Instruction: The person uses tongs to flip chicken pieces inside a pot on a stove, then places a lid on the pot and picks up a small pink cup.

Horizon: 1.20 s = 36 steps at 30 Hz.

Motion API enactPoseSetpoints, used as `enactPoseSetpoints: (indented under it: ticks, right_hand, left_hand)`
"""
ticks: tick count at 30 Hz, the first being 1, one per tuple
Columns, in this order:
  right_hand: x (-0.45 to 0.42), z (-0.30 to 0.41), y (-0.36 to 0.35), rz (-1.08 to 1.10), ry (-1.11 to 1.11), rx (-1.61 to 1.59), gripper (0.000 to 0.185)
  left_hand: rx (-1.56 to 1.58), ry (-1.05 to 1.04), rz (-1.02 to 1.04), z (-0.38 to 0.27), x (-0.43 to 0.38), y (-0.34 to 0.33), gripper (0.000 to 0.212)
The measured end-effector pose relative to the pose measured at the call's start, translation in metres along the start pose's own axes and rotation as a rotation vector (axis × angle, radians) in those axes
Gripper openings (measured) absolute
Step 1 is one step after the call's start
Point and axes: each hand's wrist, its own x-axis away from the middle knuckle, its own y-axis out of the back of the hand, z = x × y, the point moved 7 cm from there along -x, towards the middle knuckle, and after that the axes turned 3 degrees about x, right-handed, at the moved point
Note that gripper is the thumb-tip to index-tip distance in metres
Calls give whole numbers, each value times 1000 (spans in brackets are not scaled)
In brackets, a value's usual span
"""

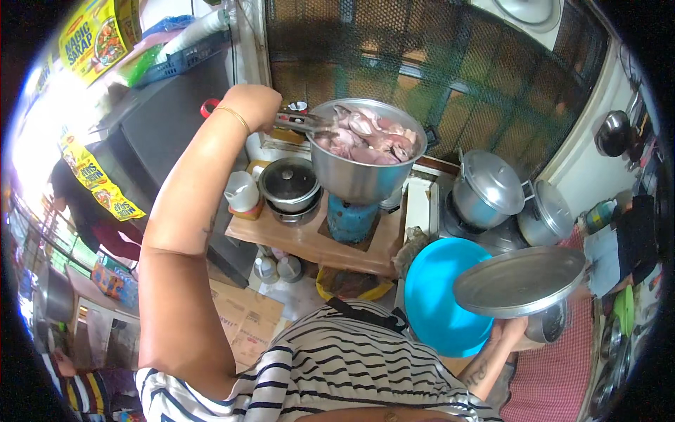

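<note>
My left hand (252,105) is closed around metal tongs (303,121), whose red end sticks out behind it. The tongs' tips touch raw, pinkish meat (369,134), heaped in a large aluminium pot (364,176). Under the pot shows a blue metal cylinder (352,219). Low on the right, my right hand (509,333) is under a large round metal lid (519,279), which it holds tilted; its fingers are partly hidden. Beside and partly behind the lid is a bright blue plastic basin (440,295). A small metal vessel (548,323) lies near the right hand.
A small lidded pot (290,184) and white plastic container (242,191) stand on the brown counter (295,240). Two lidded aluminium pots (488,184) stand at right. A grey refrigerator (179,121) is at left, with a person in dark clothing (79,195) beyond. Mesh (448,68) covers the window.
</note>
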Motion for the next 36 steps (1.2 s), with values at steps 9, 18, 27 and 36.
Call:
enactPoseSetpoints:
  ticks: [9,18,27,36]
  right_hand:
    - [36,14,-41,-128,-23,-67,39]
    - [17,11,-33,30,40,48,42]
    - [16,-10,-42,10,102,41,38]
    - [31,-7,-85,-35,71,58,47]
  left_hand:
    - [93,-94,-183,-33,-28,-26,22]
    - [87,-226,-96,-10,-21,25,47]
    - [-150,-487,-299,-64,-42,-8,18]
    - [212,-347,-489,-54,-18,-66,44]
